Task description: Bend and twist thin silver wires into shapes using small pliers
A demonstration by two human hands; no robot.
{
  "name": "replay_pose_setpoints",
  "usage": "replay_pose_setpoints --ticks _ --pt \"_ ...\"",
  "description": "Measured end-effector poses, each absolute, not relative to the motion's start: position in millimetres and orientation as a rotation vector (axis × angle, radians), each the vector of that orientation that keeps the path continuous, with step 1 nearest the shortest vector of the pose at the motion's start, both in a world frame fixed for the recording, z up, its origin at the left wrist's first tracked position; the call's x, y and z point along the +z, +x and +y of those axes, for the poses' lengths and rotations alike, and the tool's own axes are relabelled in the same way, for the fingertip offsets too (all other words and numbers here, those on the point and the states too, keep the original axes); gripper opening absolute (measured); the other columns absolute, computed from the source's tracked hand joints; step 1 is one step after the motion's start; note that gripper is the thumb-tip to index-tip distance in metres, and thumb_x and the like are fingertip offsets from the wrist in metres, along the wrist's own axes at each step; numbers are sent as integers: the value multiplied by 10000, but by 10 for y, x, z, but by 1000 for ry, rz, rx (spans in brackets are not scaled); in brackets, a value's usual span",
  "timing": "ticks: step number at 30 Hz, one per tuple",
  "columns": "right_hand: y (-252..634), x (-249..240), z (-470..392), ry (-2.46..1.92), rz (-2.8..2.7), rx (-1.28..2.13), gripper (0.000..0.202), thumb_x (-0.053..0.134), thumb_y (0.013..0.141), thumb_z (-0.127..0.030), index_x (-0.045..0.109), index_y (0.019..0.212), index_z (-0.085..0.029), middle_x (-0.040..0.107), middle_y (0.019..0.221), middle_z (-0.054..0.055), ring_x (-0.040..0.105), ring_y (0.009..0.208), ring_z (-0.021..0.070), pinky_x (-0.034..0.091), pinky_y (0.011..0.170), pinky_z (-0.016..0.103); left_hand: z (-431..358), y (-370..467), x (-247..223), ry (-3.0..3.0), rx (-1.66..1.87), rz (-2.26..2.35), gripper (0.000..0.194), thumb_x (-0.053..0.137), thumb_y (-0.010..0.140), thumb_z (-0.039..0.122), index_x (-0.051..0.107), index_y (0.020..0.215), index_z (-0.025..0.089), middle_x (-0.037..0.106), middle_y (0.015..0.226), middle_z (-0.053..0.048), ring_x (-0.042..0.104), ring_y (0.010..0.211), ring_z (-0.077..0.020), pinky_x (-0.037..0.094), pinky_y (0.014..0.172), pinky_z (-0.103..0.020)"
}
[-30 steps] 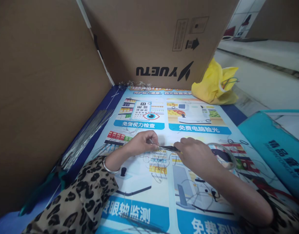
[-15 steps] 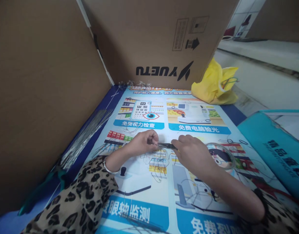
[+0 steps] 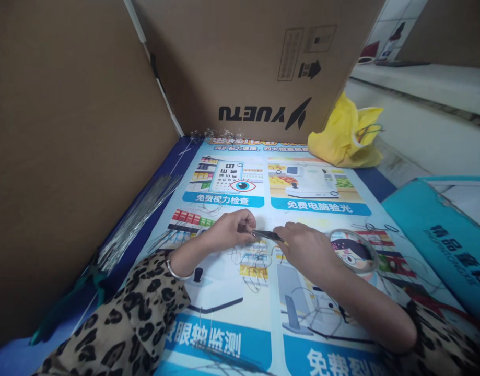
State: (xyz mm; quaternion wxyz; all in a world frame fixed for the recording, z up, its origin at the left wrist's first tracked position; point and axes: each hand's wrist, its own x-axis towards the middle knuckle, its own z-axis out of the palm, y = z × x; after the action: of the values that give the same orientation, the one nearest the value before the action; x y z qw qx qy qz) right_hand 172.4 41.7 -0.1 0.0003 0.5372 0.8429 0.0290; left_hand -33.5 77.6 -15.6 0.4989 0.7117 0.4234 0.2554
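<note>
My right hand [image 3: 304,248] is wrapped round the handles of needle-nose pliers [image 3: 268,235], whose dark jaws point left. The tips of the pliers meet the fingers of my left hand [image 3: 232,228], which are pinched on a thin piece of wire [image 3: 245,226]; its shape is mostly hidden by the fingers. Below the hands, bent and looped wires [image 3: 257,261] lie on the printed poster sheet [image 3: 276,313]. A bundle of straight silvery wires [image 3: 140,222] rests to the left.
Cardboard panels [image 3: 263,68] stand at the back and left. Green-handled pliers [image 3: 73,297] lie at the left edge. At right are a roll of wire [image 3: 375,258], a teal box [image 3: 435,235] and a yellow bag [image 3: 341,138]. Small wire pieces [image 3: 220,133] sit by the back panel.
My right hand has dropped slightly and the pliers now slope down more to the right. My left hand stays nearly still, its fingers still pinched.
</note>
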Motion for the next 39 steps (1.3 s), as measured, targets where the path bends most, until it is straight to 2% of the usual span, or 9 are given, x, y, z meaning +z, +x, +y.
replay_pose_setpoints --ticks 7,14,23,31,39 --pt "1737 -15 426 1733 2627 18 155 474 856 -286 604 915 -226 623 827 17 574 791 159 276 550 250 786 -371 -150 1762 595 981 229 675 695 240 545 862 153 604 773 -10 552 686 -100 419 608 -217" --pt "1756 -36 432 1743 2625 0 159 471 855 -293 600 926 -234 622 830 14 573 790 162 274 550 251 802 -426 -74 1724 677 905 177 619 769 291 597 849 134 613 861 -43 557 772 -121 438 694 -242" --pt "1748 -24 435 1727 2620 18 157 469 860 -293 598 932 -238 620 836 17 569 792 163 288 558 251 796 -406 -119 1748 779 900 204 556 822 319 602 806 121 608 783 -40 541 738 -123 421 694 -254" --pt "1786 -21 432 1685 2682 105 138 499 846 -307 610 895 -240 610 803 12 564 792 179 316 584 266 779 -414 -88 1796 841 945 167 501 843 259 598 784 137 647 826 -49 585 797 -132 438 760 -268" --pt "1794 11 451 1647 2654 104 143 479 838 -242 615 877 -229 617 799 21 560 775 172 308 576 261 755 -391 -39 1859 845 939 174 463 867 241 580 780 146 626 786 -29 578 768 -121 436 744 -261"
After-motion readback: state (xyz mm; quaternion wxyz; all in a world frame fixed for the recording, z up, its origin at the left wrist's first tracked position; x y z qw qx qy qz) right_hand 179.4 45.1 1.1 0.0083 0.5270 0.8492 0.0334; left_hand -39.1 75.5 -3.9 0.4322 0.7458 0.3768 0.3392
